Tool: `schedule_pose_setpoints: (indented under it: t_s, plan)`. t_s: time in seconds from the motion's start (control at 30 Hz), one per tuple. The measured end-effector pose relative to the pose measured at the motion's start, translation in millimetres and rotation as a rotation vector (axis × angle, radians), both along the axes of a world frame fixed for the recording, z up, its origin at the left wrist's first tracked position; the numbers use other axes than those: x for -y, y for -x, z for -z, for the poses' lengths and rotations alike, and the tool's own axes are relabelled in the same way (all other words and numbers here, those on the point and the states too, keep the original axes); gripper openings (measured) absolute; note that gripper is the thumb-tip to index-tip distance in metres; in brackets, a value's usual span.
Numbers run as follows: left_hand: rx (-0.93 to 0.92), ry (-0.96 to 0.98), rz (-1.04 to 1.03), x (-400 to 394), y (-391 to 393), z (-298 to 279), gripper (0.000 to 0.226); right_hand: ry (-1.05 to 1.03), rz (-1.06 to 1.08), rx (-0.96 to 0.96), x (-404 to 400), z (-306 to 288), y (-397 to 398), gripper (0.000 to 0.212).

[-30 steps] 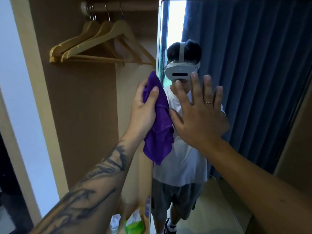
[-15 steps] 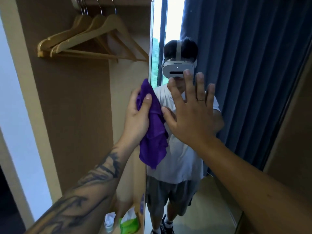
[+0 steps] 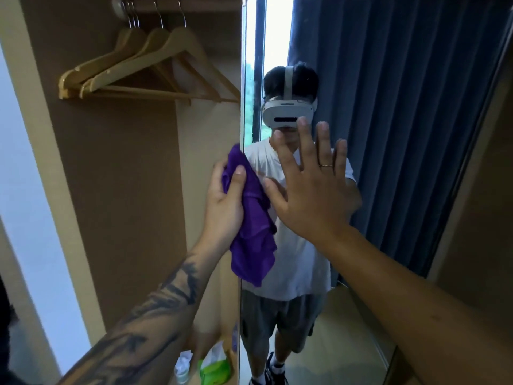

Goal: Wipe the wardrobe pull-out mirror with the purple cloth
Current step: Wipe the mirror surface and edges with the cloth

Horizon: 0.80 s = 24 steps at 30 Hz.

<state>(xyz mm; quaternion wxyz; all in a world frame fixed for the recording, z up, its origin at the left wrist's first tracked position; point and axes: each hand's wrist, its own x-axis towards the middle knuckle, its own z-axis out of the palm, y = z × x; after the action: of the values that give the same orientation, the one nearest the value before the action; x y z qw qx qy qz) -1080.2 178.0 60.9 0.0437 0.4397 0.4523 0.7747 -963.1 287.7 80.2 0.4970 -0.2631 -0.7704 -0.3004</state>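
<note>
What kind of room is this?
Probably a bedroom or hotel room, seen from an open wardrobe. Wooden hangers hang on a rail, a tall pull-out mirror reflects long blue curtains, and the left hand holds a purple cloth.

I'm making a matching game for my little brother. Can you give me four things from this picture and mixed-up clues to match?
Things:
1. cloth
2. wooden hangers
3. right hand
4. ring

Clues:
A. hanging from the rail at the top
B. fingers spread flat against the mirror
C. purple, bunched in the left hand
D. thin band on a finger

Pairs: 1-C, 2-A, 3-B, 4-D
</note>
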Motion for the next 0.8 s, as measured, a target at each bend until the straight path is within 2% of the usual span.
schedule_pose_setpoints:
  t_s: [0.13, 0.37, 0.6, 0.8]
  plan:
    - [0.029, 0.095, 0.042, 6.6, -2.0, 36.0, 0.019, -0.003, -0.004, 0.013, -1.0, 3.0, -0.9, 0.077]
    - [-0.02, 0.039, 0.035, -2.2, 8.6, -32.7, 0.019, -0.007, 0.003, 0.01, -2.5, 6.1, -0.3, 0.076]
    - [0.134, 0.151, 0.177, 3.2, 7.7, 32.2, 0.018, 0.014, -0.011, 0.016, -2.0, 3.9, -0.1, 0.076]
    - [0.042, 0.095, 0.09, 1.3, 12.2, -22.3, 0.019, 0.018, -0.008, 0.025, -3.8, 4.6, 0.6, 0.077]
